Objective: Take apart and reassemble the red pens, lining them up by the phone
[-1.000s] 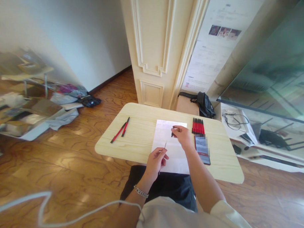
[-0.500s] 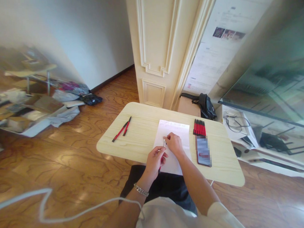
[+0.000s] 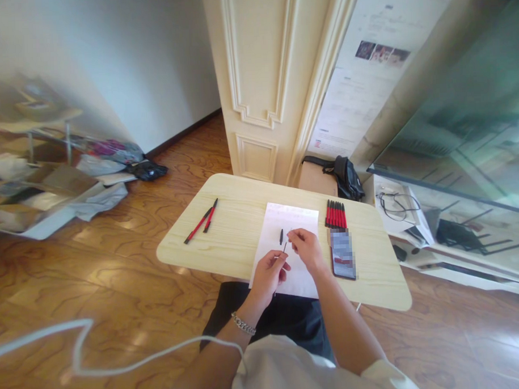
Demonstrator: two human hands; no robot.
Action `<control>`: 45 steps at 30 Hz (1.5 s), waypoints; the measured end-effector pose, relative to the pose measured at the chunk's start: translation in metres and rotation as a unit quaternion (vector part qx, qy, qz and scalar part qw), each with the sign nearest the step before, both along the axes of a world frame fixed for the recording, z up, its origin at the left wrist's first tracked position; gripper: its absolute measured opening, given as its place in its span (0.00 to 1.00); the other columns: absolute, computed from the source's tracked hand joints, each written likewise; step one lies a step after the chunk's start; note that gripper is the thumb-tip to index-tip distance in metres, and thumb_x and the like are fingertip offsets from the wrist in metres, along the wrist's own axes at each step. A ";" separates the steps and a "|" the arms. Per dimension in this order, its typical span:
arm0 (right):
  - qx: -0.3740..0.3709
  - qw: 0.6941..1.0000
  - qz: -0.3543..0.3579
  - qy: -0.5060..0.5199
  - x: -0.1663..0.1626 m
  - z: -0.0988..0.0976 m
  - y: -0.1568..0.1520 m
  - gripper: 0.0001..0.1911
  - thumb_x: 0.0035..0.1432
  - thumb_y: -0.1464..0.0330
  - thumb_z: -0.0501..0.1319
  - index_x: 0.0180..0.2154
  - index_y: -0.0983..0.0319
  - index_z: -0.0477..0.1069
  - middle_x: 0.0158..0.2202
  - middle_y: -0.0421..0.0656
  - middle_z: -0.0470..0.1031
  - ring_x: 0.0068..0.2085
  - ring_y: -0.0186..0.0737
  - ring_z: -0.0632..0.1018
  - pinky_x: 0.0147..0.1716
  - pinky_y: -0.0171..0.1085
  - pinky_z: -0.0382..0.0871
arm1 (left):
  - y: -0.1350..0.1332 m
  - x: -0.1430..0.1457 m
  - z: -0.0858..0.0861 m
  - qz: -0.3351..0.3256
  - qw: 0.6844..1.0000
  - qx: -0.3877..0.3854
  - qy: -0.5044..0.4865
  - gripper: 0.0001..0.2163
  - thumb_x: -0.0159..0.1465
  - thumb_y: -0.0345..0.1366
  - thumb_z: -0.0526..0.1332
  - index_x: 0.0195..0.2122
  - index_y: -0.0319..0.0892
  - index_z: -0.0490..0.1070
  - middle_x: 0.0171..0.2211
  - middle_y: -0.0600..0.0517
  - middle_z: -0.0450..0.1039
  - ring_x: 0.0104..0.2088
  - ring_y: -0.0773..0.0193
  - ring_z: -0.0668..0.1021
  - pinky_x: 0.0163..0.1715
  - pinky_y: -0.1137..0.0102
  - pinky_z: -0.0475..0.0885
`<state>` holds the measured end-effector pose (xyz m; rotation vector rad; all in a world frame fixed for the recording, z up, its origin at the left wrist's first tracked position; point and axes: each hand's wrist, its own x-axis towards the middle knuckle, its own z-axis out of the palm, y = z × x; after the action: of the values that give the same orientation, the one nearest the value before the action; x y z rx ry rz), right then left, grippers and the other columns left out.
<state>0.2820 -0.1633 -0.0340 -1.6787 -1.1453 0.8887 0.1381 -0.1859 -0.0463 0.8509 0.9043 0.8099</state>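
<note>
My left hand (image 3: 266, 276) is closed around a pen, mostly hidden in the fingers, with its thin dark refill (image 3: 285, 247) sticking up. My right hand (image 3: 307, 249) is pinched just above the refill's tip; whatever small piece sits between its fingertips is too small to name. Below both hands lies a white sheet of paper (image 3: 261, 257) with faint writing along its top. A small black piece, like a pen tip cone (image 3: 281, 236), rests on the paper beside my right fingertips.
Two red-and-black pens (image 3: 198, 225) lie at the left of the pale wooden table (image 3: 230, 218). On the right, several such pens (image 3: 335, 214) form a row above a phone (image 3: 343, 254). A black bag (image 3: 347, 177) sits behind the table. A white cable (image 3: 163, 357) crosses the lower left.
The black cone piece now lies uncovered on the paper, with my right hand moved off it to the right. The refill shows above my left fingers. The view has shifted slightly.
</note>
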 end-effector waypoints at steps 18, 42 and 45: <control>-0.134 0.936 0.003 -0.327 0.003 -0.004 0.026 0.15 0.59 0.59 0.56 0.30 0.62 0.76 0.32 0.50 0.78 0.35 0.44 0.76 0.33 0.36 0.60 | 0.001 -0.007 0.000 0.016 1.000 -0.003 0.016 0.15 0.56 0.48 0.63 0.35 0.41 0.69 0.24 0.53 0.72 0.16 0.73 0.68 0.12 0.79 0.50; -0.142 0.944 -0.003 -0.297 0.032 -0.010 0.035 0.16 0.55 0.60 0.58 0.25 0.63 0.77 0.26 0.49 0.78 0.31 0.40 0.76 0.30 0.35 0.60 | 0.000 0.000 0.002 -0.003 1.000 -0.013 -0.012 0.16 0.55 0.47 0.64 0.36 0.39 0.70 0.24 0.52 0.73 0.16 0.72 0.69 0.14 0.77 0.53; -0.160 0.929 -0.010 -0.333 0.025 -0.012 0.036 0.15 0.55 0.60 0.59 0.29 0.63 0.78 0.30 0.51 0.79 0.34 0.43 0.77 0.32 0.36 0.60 | 0.002 -0.002 0.002 0.003 0.998 -0.029 -0.050 0.15 0.55 0.43 0.64 0.39 0.38 0.71 0.25 0.51 0.73 0.18 0.71 0.71 0.16 0.77 0.56</control>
<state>0.3072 -0.1271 -0.0464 -2.3633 -1.4710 0.5087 0.1359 -0.1839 -0.0448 0.7499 0.8387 0.8203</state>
